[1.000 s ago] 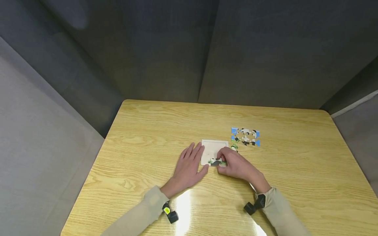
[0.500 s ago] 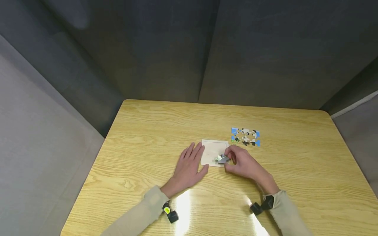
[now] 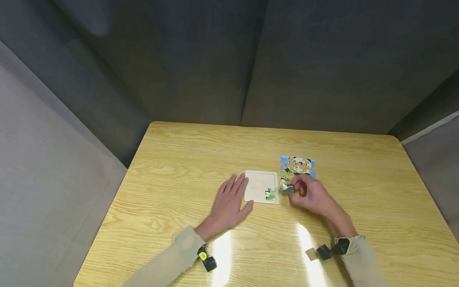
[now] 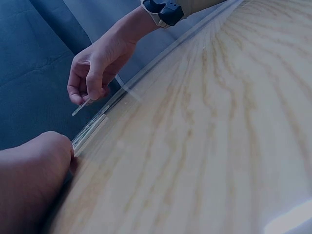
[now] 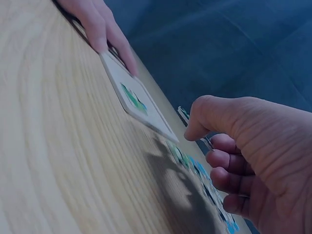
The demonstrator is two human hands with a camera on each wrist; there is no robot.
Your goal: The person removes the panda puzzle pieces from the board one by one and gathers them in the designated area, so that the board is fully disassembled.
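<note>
A white square puzzle tray (image 3: 259, 184) lies on the wooden table (image 3: 179, 159), with one panda puzzle piece (image 3: 270, 194) in its near right corner. My left hand (image 3: 231, 197) lies flat, fingers straight, its fingertips against the tray's left edge. Just right of the tray, my right hand (image 3: 295, 188) pinches another puzzle piece (image 3: 288, 189) between thumb and fingers, slightly above the table. The right wrist view shows that held piece (image 5: 195, 130) edge-on beyond the tray (image 5: 139, 105). In the left wrist view the right hand (image 4: 95, 73) holds the thin piece (image 4: 82, 107).
Several loose panda pieces (image 3: 297, 165) sit joined in a cluster behind the right hand, near the tray's far right corner. Dark grey padded walls (image 3: 229, 59) enclose the table on three sides.
My right hand took a piece out of the tray's near edge, lifted it and carried it right, toward the loose cluster. One piece stays in the tray. The left hand has not moved.
</note>
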